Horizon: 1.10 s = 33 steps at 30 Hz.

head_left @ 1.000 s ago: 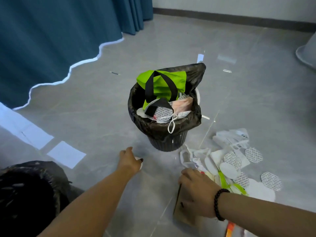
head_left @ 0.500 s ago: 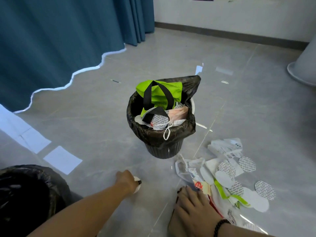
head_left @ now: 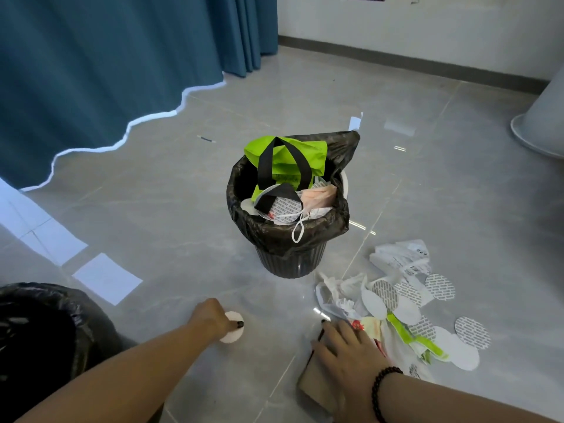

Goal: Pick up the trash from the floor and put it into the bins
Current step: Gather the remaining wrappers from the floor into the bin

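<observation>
two hands reach down to the grey floor (head_left: 171, 215). left hand (head_left: 210, 315) curls its fingers round a small white disc (head_left: 233, 331) lying on the tiles, thumb on top of it. right hand (head_left: 348, 352) lies flat with straight fingers on a brown paper piece (head_left: 314, 383), holding nothing. just beside it spreads a trash pile (head_left: 403, 303) of crumpled paper and round liners. behind stands a full bin (head_left: 290, 239) lined in black, a green bag (head_left: 287, 160) sticking out. another black-lined bin (head_left: 45, 328) sits at the lower left.
</observation>
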Tool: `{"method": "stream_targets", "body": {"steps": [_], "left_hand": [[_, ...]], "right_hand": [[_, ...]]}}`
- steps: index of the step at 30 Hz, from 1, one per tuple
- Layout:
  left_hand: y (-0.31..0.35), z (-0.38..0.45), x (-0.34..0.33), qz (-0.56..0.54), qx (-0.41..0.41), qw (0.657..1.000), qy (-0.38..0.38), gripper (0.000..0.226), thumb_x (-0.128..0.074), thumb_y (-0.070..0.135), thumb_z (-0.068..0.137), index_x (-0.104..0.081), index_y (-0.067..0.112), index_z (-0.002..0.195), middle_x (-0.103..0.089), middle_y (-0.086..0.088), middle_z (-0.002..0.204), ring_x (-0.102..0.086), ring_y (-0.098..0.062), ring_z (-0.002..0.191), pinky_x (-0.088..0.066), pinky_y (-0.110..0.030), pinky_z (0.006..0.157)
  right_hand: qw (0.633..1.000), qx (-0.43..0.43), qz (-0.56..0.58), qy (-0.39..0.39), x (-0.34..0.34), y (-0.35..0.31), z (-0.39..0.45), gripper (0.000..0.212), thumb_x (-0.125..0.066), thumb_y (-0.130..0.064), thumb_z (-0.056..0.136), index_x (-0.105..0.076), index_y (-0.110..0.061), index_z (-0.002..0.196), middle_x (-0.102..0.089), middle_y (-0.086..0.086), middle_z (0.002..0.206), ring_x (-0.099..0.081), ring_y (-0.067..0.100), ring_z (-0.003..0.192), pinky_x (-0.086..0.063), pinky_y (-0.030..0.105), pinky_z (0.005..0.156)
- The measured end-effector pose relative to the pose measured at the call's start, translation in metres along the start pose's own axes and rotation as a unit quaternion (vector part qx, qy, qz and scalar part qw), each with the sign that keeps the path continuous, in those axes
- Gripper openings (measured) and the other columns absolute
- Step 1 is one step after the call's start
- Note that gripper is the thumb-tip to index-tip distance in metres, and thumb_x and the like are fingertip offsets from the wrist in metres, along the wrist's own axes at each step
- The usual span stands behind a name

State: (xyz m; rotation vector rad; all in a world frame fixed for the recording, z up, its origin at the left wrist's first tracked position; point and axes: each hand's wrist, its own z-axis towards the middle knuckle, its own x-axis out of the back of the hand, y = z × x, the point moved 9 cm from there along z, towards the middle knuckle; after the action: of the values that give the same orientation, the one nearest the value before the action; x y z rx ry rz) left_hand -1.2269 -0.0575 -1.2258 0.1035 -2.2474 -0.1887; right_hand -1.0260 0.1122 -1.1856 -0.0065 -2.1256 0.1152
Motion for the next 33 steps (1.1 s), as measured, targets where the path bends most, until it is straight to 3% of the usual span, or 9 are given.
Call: {"method": "stream_targets", "body": {"steps": [4, 7, 13, 16, 19, 21, 24, 30, 33], "left_hand": [[0.034, -0.022, 0.021, -0.087, -0.065, 0.993, -0.036, 0.032, -0.070, 0.038, 0.083, -0.055, 0.012, 0.071, -0.065, -0.009, 0.075, -0.068, -0.026, 0.079, -0.045, -0.024, 0.061], [0.054, -0.049, 0.066, -0.252, -0.080, 0.964, 0.009, 0.022, -0.072, 0.023, 0.082, -0.058, 0.006, 0.082, -0.066, -0.009, 0.064, -0.059, -0.015, 0.052, -0.046, -0.025, 0.052], [0.072, -0.120, 0.169, -0.403, -0.148, 0.894, 0.128, 0.004, -0.062, 0.005, 0.083, -0.059, 0.005, 0.085, -0.066, -0.005, 0.054, -0.062, -0.012, 0.050, -0.049, -0.026, 0.055], [0.095, -0.134, 0.205, -0.452, -0.200, 0.855, 0.156, 0.009, -0.060, -0.002, 0.083, -0.055, 0.006, 0.083, -0.065, -0.003, 0.052, -0.062, -0.010, 0.045, -0.049, -0.022, 0.048], [0.116, -0.123, 0.220, -0.467, -0.197, 0.844, 0.175, 0.010, -0.060, -0.001, 0.082, -0.054, 0.007, 0.083, -0.067, -0.007, 0.059, -0.065, -0.012, 0.047, -0.053, -0.022, 0.048], [0.121, -0.108, 0.219, -0.455, -0.177, 0.851, 0.193, 0.009, -0.061, 0.002, 0.081, -0.054, 0.008, 0.081, -0.067, -0.005, 0.055, -0.067, -0.015, 0.050, -0.055, -0.026, 0.053], [0.122, -0.089, 0.206, -0.415, -0.157, 0.874, 0.198, 0.008, -0.063, 0.008, 0.081, -0.058, 0.005, 0.087, -0.068, -0.004, 0.053, -0.065, -0.012, 0.046, -0.056, -0.027, 0.057], [0.109, -0.104, 0.186, -0.421, -0.183, 0.867, 0.196, 0.014, -0.066, 0.013, 0.085, -0.060, 0.011, 0.098, -0.068, -0.005, 0.089, -0.070, -0.011, 0.060, -0.054, -0.023, 0.053], [0.106, -0.123, 0.184, -0.416, -0.197, 0.872, 0.167, 0.007, -0.062, 0.010, 0.088, -0.063, 0.012, 0.094, -0.068, -0.007, 0.089, -0.069, -0.010, 0.063, -0.052, -0.023, 0.054]], "right_hand": [[0.997, -0.052, -0.008, -0.049, -0.001, 0.009, 0.006, 0.086, -0.057, -0.042, 0.086, -0.002, -0.026, 0.151, 0.012, 0.018, 0.156, 0.001, 0.047, 0.140, -0.012, 0.058, 0.111], [0.996, -0.080, 0.009, -0.044, 0.007, 0.014, 0.011, 0.077, -0.053, -0.037, 0.089, -0.009, -0.022, 0.150, 0.003, 0.019, 0.156, -0.007, 0.050, 0.138, -0.017, 0.059, 0.110], [0.995, -0.095, 0.018, -0.019, 0.029, 0.017, 0.014, 0.068, -0.050, -0.032, 0.089, -0.016, -0.021, 0.147, -0.003, 0.016, 0.156, -0.009, 0.047, 0.139, -0.018, 0.056, 0.109], [0.994, -0.103, 0.024, 0.019, 0.029, 0.019, 0.013, 0.069, -0.077, -0.047, 0.051, -0.056, -0.024, 0.112, -0.058, 0.027, 0.119, -0.059, 0.055, 0.096, -0.050, 0.064, 0.069], [0.981, -0.127, 0.073, 0.125, 0.014, 0.022, 0.014, 0.030, -0.052, -0.043, 0.055, -0.067, -0.028, 0.076, -0.070, 0.012, 0.084, -0.068, 0.034, 0.061, -0.054, 0.042, 0.043], [0.983, -0.126, 0.055, 0.123, 0.015, 0.011, 0.004, 0.020, -0.057, -0.039, 0.058, -0.068, -0.028, 0.069, -0.072, 0.011, 0.086, -0.068, 0.032, 0.061, -0.051, 0.036, 0.043], [0.980, -0.113, 0.073, 0.145, 0.022, -0.003, -0.011, 0.049, -0.081, -0.055, 0.033, -0.069, -0.034, 0.075, -0.073, 0.005, 0.089, -0.068, 0.028, 0.061, -0.050, 0.032, 0.043], [0.967, -0.052, 0.101, 0.227, 0.048, 0.001, -0.038, 0.038, -0.047, -0.037, 0.066, -0.059, -0.035, 0.102, -0.050, 0.004, 0.115, -0.070, 0.028, 0.080, -0.055, 0.035, 0.052], [0.948, -0.033, 0.183, 0.258, 0.085, 0.022, -0.055, 0.085, -0.069, -0.061, 0.058, -0.033, -0.047, 0.134, -0.026, -0.012, 0.142, -0.036, 0.010, 0.128, -0.038, 0.033, 0.096]]}}
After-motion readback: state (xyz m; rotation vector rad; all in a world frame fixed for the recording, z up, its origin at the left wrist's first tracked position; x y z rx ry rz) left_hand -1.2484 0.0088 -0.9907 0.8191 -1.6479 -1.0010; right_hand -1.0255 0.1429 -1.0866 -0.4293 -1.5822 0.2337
